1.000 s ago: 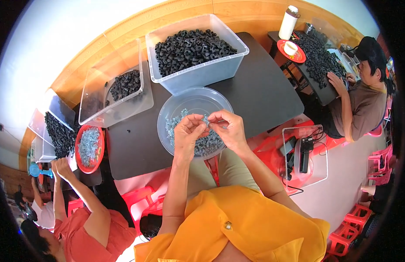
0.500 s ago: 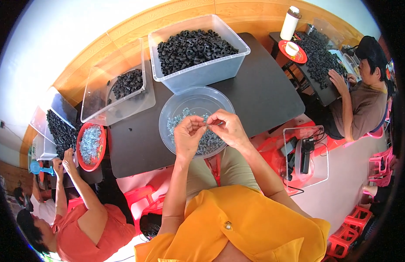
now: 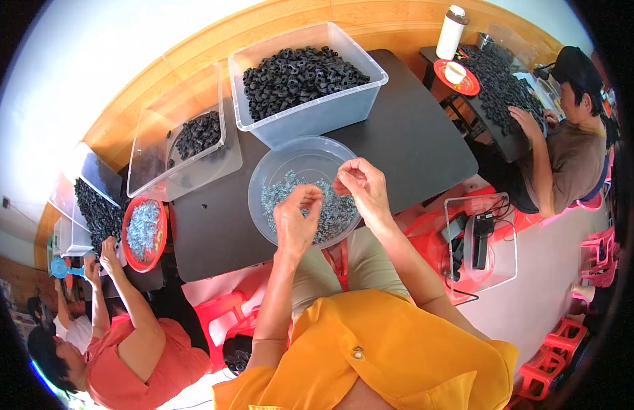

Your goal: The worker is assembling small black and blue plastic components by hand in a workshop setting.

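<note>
So — curled hands (image 3: 296, 219) (image 3: 364, 193) over bluish bits (image 3: 339, 213), translucent basin (image 3: 300, 158).

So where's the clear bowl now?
Head view, centre: the bowl is on the table, under left hand and right hand, in front of the big tub.

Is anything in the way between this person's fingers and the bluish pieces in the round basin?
Nothing visible: the left hand and right hand are over the open basin, with the bluish pieces lying uncovered inside.

Left hand (image 3: 298, 217) and right hand (image 3: 362, 191), apart above clear basin (image 3: 283, 164) of bluish pieces (image 3: 337, 217); bin (image 3: 323, 117) of black parts (image 3: 300, 80) beyond
</note>
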`<control>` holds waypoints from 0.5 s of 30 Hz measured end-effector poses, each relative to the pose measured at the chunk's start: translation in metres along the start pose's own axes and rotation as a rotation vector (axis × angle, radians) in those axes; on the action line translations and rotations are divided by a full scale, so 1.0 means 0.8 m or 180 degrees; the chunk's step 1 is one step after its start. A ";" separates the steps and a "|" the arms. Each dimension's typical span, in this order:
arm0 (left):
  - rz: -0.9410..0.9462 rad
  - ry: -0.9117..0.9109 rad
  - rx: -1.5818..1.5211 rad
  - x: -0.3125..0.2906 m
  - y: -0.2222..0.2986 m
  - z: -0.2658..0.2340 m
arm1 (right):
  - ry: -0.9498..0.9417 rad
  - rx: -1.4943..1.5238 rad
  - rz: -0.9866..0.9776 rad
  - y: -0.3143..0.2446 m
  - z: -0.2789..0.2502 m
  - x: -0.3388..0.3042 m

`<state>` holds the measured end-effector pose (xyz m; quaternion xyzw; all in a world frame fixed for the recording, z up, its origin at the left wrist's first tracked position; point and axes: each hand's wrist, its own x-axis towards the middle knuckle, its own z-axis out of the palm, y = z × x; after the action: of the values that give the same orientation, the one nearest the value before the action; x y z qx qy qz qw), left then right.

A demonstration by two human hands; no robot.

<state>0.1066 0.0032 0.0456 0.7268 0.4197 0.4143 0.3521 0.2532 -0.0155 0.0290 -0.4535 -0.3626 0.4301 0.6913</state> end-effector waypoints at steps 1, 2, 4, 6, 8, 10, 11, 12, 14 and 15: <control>0.0022 0.0117 0.0203 0.005 -0.001 -0.004 | -0.0042 -0.0094 -0.0025 -0.001 -0.002 0.000; 0.0056 0.0155 0.0512 0.012 0.000 -0.010 | -0.0041 -0.0092 -0.0037 -0.001 -0.005 -0.001; 0.0238 0.0532 0.0445 0.033 0.004 -0.018 | -0.0142 -0.0437 -0.0042 -0.002 -0.008 -0.002; 0.0505 0.0737 0.0537 0.064 0.023 -0.031 | -0.0145 -0.0444 0.0084 -0.006 -0.008 -0.006; 0.0588 0.0813 0.0525 0.101 0.033 -0.040 | -0.0197 -0.0414 -0.0017 -0.003 -0.013 -0.012; 0.0777 0.0737 0.0642 0.144 0.043 -0.044 | -0.0220 -0.0477 0.0015 -0.003 -0.017 -0.022; 0.0929 0.0739 0.0771 0.170 0.035 -0.045 | -0.0250 -0.0619 -0.0170 -0.010 -0.015 -0.028; 0.0801 0.0525 0.0980 0.194 0.029 -0.046 | -0.0309 -0.0839 -0.0301 -0.007 -0.020 -0.032; 0.0876 0.0175 0.1353 0.241 0.007 -0.041 | -0.0361 -0.1001 -0.0348 -0.006 -0.023 -0.040; 0.0973 0.0037 0.1523 0.264 -0.004 -0.030 | -0.0305 -0.0914 -0.0269 -0.003 -0.026 -0.045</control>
<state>0.1484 0.1989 0.1173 0.8417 0.3931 0.3560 0.1016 0.2594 -0.0557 0.0206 -0.5110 -0.4716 0.3655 0.6187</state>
